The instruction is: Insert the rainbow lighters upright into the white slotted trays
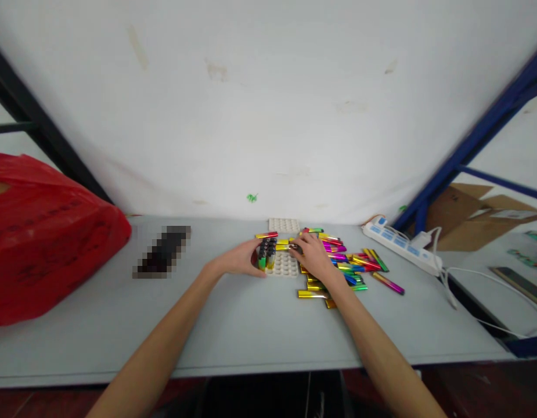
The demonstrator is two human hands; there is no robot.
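Item: white tray [284, 266] with rows of round sockets, lying on the grey worktop [233, 325]; most sockets are bare, and a small block of standing lighters [266, 253], dark-capped and upright, fills the tray's left end. Their exact count is too small to make out. Left hand [243, 259]: cupped against the left side of the tray and touching the standing block; its fingertips lie behind the lighters, so whether the grip is closed on them cannot be told. Right hand [312, 255]: over the tray's right far corner, fingers drawn together, grip closed on a single lighter [291, 247] held low over the far edge; its lower part is covered by the fingers. Right of the tray: a heap of loose lighters [353, 264], metallic yellow, pink, green and blue, lying flat and crossed, partly hidden under the right wrist. Behind the tray, against the wall [268, 104]: a second tray [284, 224], same pattern, only its near part clear. Further right of the tray: a white power strip [399, 242] with cable. Left of the tray: a pixelated dark patch [162, 251], contents unreadable. Far left of the tray: a red bag [42, 232], cut off by the frame edge, contents not visible.
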